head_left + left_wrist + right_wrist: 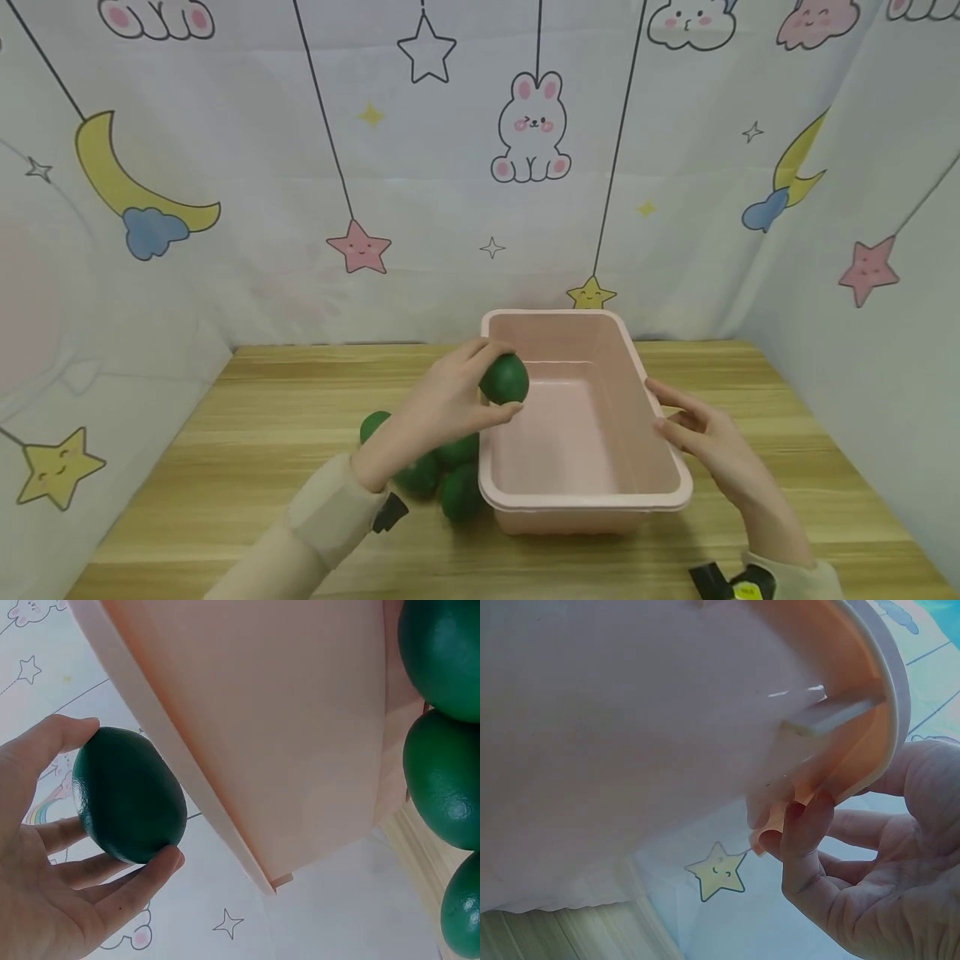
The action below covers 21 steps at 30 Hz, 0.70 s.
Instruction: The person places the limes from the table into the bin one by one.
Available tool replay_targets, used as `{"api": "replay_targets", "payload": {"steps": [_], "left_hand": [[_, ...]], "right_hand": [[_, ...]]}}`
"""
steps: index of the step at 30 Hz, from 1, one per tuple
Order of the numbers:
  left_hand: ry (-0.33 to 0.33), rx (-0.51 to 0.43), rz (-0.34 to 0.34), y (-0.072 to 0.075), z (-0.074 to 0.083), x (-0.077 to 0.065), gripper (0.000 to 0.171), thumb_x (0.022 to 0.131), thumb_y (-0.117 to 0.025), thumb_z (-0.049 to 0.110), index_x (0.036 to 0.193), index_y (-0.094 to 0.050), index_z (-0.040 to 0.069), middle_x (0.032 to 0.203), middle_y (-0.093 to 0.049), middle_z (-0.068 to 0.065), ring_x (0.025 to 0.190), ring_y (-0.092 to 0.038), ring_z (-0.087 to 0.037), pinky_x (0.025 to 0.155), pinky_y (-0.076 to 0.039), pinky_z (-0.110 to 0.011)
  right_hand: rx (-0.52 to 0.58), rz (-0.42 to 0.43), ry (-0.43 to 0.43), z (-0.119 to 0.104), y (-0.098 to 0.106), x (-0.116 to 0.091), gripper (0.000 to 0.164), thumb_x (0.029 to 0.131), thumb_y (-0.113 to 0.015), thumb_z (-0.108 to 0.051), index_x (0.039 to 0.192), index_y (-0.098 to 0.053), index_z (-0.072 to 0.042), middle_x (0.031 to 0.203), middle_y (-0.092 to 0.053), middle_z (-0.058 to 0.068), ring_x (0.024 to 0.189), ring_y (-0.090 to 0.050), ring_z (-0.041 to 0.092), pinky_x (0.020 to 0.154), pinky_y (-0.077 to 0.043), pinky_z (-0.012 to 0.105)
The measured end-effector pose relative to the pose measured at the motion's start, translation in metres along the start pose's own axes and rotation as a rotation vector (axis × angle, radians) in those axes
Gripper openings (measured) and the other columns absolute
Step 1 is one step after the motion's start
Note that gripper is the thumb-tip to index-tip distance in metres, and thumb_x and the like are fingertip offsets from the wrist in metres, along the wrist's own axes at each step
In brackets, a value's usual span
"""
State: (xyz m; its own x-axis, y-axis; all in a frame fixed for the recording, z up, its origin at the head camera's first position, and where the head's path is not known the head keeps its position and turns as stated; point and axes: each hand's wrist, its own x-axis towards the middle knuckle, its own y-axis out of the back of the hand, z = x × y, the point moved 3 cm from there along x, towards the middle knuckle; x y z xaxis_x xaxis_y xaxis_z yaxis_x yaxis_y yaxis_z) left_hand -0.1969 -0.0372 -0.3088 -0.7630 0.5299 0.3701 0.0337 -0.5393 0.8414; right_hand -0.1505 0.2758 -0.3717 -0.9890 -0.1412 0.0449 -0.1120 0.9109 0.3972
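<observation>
1. I see my left hand (442, 404) holding a dark green ball (504, 379) just above the left rim of the pink bin (660, 392); the grip is thumb on one side, fingers curled under the other.
2. From the left wrist view, the same green ball (129, 795) sits between thumb and fingertips (161, 866), just beside the bin's outer wall (262, 735) and not touching it.
3. My right hand (705, 442) rests against the bin's right rim, fingers fairly straight, a wide grip that closes on nothing; the right wrist view shows fingertips (806, 825) touching under the rim's lip (877, 705).
4. The bin stands on the wooden surface (262, 417), nearer its back edge and right of centre.
5. More green balls (450, 487) lie clustered on the surface against the bin's left wall, near its front corner.
</observation>
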Motion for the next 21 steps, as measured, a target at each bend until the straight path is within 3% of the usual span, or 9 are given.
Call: {"api": "replay_targets", "payload": {"steps": [9,15,21], "left_hand": [[0.004,-0.005,-0.094,-0.004,0.002,0.016,0.061,0.078,-0.076,0.038,0.130,-0.053,0.017,0.125,-0.056,-0.003,0.106,-0.060,-0.021,0.090,-0.053,-0.039],[0.006,-0.030,-0.152,-0.010,0.004,0.025,0.062,0.078,-0.076,0.039,0.131,-0.053,0.017,0.126,-0.056,-0.004,0.102,-0.061,-0.023,0.086,-0.054,-0.039],[-0.023,0.013,-0.194,-0.017,0.005,0.033,0.062,0.079,-0.075,0.040,0.131,-0.052,0.017,0.123,-0.056,-0.004,0.098,-0.061,-0.021,0.082,-0.054,-0.036]], "right_hand": [[0.012,-0.007,0.009,-0.001,0.001,0.000,0.057,0.097,-0.057,-0.022,0.148,-0.036,-0.007,0.113,-0.062,-0.013,0.093,-0.064,0.005,0.080,-0.053,0.023],[0.004,0.001,-0.003,0.000,0.001,0.000,0.058,0.096,-0.058,-0.023,0.147,-0.037,-0.008,0.113,-0.062,-0.012,0.094,-0.064,0.005,0.080,-0.053,0.023],[-0.001,0.002,-0.007,0.000,0.001,0.000,0.058,0.096,-0.058,-0.024,0.148,-0.037,-0.009,0.112,-0.064,-0.004,0.092,-0.064,0.005,0.080,-0.053,0.023]]}}
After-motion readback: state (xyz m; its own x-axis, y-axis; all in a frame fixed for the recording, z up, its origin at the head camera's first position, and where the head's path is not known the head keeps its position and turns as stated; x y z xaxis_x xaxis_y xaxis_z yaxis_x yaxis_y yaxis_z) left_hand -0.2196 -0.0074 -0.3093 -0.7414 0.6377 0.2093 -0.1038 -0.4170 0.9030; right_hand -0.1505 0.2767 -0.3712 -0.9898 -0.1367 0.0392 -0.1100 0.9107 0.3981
